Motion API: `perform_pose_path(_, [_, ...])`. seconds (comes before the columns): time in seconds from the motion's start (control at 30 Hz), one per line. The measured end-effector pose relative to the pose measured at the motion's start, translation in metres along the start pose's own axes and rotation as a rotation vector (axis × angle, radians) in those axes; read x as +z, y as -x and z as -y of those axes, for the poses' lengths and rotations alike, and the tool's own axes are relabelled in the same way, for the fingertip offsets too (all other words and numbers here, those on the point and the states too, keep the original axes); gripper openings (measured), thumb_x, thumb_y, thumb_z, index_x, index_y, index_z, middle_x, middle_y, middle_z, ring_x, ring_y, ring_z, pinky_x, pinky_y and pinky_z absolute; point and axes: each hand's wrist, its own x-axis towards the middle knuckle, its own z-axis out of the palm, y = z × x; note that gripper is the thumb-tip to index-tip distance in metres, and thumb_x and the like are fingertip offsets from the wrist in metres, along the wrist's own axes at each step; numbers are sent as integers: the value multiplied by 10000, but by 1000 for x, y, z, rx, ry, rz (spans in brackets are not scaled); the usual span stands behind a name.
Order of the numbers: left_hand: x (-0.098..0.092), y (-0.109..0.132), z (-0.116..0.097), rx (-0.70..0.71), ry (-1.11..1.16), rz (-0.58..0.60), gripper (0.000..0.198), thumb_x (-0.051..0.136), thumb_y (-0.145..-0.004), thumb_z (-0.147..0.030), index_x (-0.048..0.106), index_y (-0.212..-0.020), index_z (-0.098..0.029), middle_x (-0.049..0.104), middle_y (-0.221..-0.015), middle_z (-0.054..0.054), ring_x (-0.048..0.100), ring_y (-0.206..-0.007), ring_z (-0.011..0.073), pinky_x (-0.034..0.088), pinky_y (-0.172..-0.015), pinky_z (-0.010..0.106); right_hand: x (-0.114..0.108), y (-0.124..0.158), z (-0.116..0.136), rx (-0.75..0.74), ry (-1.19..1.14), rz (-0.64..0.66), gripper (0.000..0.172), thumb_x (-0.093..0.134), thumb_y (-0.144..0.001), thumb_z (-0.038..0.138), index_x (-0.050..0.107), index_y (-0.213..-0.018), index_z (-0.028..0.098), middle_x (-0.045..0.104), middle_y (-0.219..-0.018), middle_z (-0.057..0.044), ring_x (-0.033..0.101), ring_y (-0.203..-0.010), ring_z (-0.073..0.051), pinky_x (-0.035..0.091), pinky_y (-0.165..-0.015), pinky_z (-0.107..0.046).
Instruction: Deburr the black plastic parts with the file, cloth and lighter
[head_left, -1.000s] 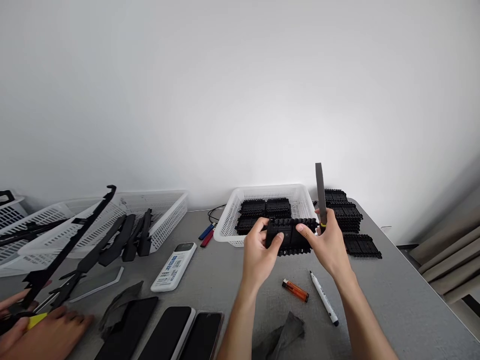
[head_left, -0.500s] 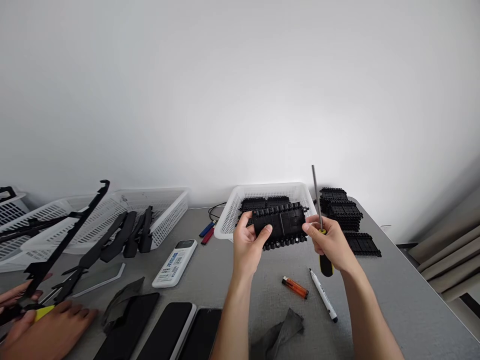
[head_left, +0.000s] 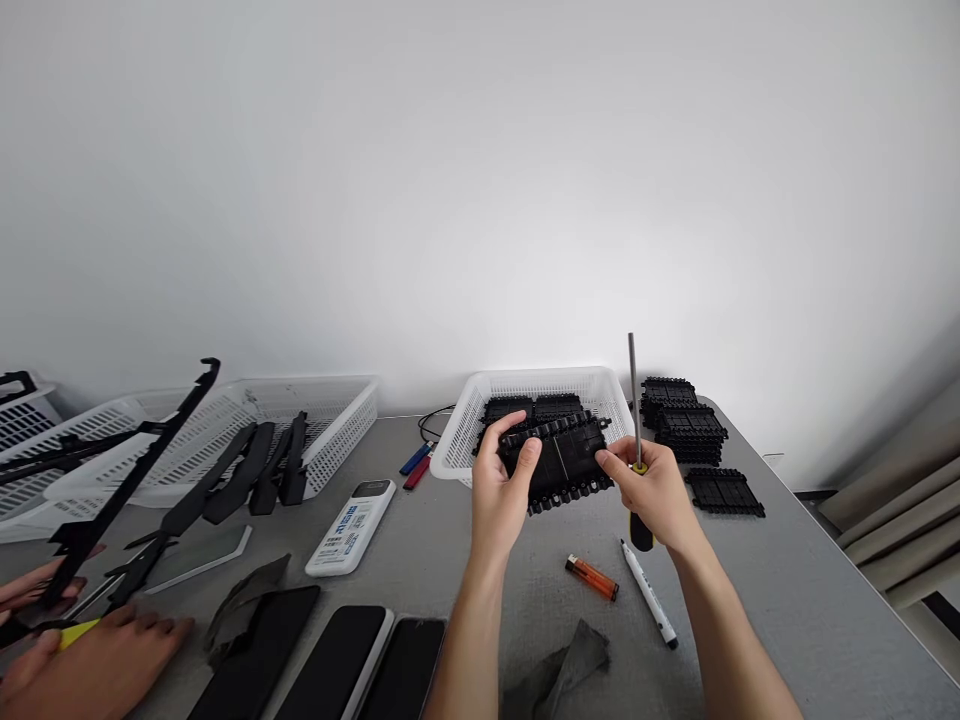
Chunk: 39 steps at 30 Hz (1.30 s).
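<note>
A black plastic panel with toothed edges (head_left: 564, 462) is held up in front of the white basket. My left hand (head_left: 501, 492) grips its left end, thumb across the face. At its right corner, the thumb and fingers of my right hand (head_left: 649, 490) touch the panel. That same hand also holds a screwdriver (head_left: 635, 400) with a yellow-and-black handle, its shaft pointing up. More such panels lie in the white basket (head_left: 450, 462) behind. Below the hands on the table are an orange lighter (head_left: 592, 577) and a white marker (head_left: 649, 594).
Stacked black panels (head_left: 686, 425) stand to the right, with a single panel (head_left: 725, 492) before them. Left lie a white power bank (head_left: 351, 528), several phones (head_left: 335, 660) and a grey cloth (head_left: 559, 668). Another person's hands (head_left: 97, 655) work beside baskets of long black parts (head_left: 240, 470).
The panel has tilted, its right end shifting slightly left and its lower edge dropping. My right hand and the screwdriver have moved slightly, and my left fingers have lifted a little.
</note>
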Motion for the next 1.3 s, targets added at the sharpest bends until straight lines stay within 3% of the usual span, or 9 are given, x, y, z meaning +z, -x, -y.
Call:
perform_pose_path(0.13, [-5,1,-3,1,77,109,500,551,-901,-588,605,-1304,-297,689,-1025,53,645,-923,231,496,-818,325,-8,-5,-4,38,-120,-48,429,780,-716,555,599,-753,168,350,-513,92,247,-412,-52,179,-396,-227])
perform_pose_path(0.27, [-13,0,-7,24,90,237,453,632,-869,-527,653,-1241,-270,702,-1016,61,640,-967,227,495,-814,303,-18,-8,-5,21,-135,-103,428,811,-687,536,632,-783,159,358,-543,91,250,-415,-49,179,-401,-229])
perform_pose_path(0.4, [-16,2,-13,-56,-68,429,481,719,-812,-466,642,-1242,-264,707,-871,32,659,-832,202,496,-741,293,-23,-6,-2,-15,-7,-91,392,807,-693,509,668,-784,154,352,-566,81,292,-456,-68,215,-431,-240])
perform_pose_path(0.47, [-13,5,-16,-71,-173,472,472,729,-801,-455,650,-1222,-257,711,-831,27,663,-783,207,495,-704,297,-22,-4,1,-58,108,-53,344,792,-716,475,685,-773,153,348,-568,74,317,-494,-84,247,-463,-246])
perform_pose_path(0.63, [-1,10,-16,-31,-205,521,258,660,-853,-387,677,-1054,-226,743,-975,62,699,-900,250,517,-725,314,-15,5,9,-109,285,-8,340,727,-784,490,720,-898,169,369,-608,57,334,-553,-110,270,-518,-259])
perform_pose_path(0.73, [1,8,-11,-39,-157,416,244,644,-862,-384,628,-1040,-219,737,-974,65,705,-904,256,525,-738,326,-15,9,11,-136,333,-96,429,591,-876,578,717,-944,173,417,-635,34,340,-574,-123,265,-527,-265])
perform_pose_path(0.9, [2,3,-2,-35,-98,180,337,675,-822,-356,565,-1110,-219,705,-1053,76,682,-989,264,513,-842,360,-10,19,17,-156,436,-106,519,439,-946,618,639,-755,179,395,-583,33,300,-563,-123,223,-515,-265])
perform_pose_path(1.07, [3,1,1,-8,-27,113,284,689,-796,-321,568,-1032,-220,698,-965,48,675,-924,238,508,-816,332,13,29,18,-187,604,-23,494,451,-959,570,522,-638,200,450,-542,30,303,-543,-120,234,-532,-263])
perform_pose_path(1.3, [-1,2,3,-46,32,53,356,730,-768,-370,546,-1031,-217,700,-874,27,684,-828,215,520,-729,292,22,26,11,-192,739,-99,501,406,-974,579,450,-625,222,433,-518,21,247,-531,-138,208,-519,-271])
